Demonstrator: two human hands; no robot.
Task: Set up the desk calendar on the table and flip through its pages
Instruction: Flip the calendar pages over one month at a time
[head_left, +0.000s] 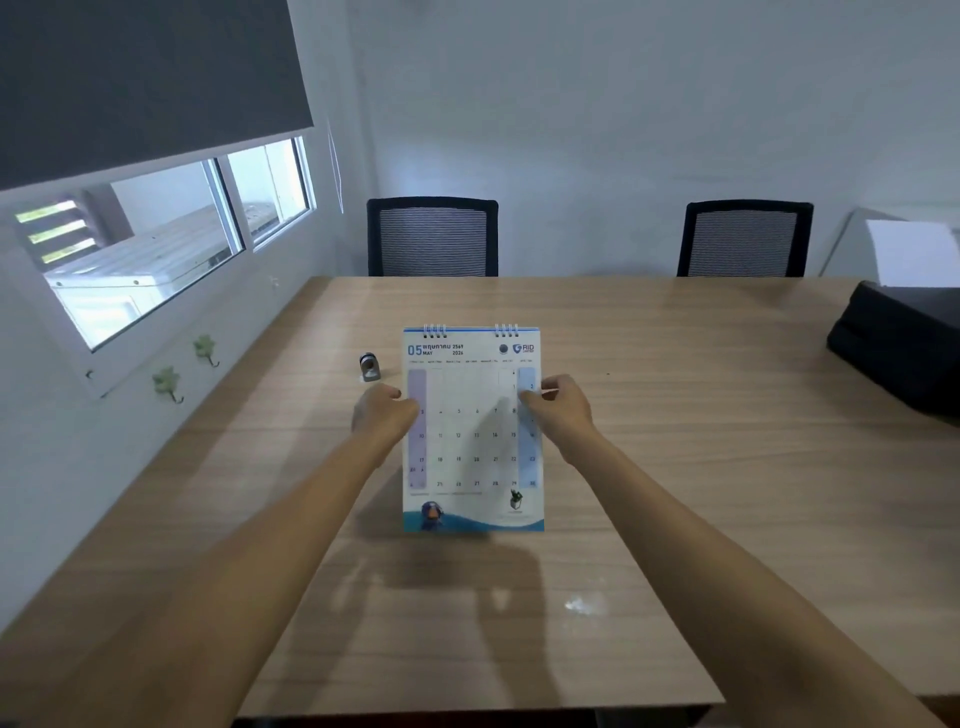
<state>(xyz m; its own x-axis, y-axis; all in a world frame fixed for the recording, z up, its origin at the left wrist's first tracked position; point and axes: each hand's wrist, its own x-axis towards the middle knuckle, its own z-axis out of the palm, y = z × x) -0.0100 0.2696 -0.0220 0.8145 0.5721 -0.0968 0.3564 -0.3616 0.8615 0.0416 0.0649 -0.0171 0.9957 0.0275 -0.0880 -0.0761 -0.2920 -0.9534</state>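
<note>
Presently the spiral-bound desk calendar (472, 431), open at May 2026, is held upright above the wooden table (675, 467), near its middle. The left edge is pinched by the left hand (382, 415), the right edge by the right hand (558, 410); fingers are closed narrowly on the card. Whether the base touches the table cannot be told. Risk noted: only thin edges are gripped, so the calendar may slip, or tip when released if its stand is not spread. A small metal object (370, 367) lies near behind.
</note>
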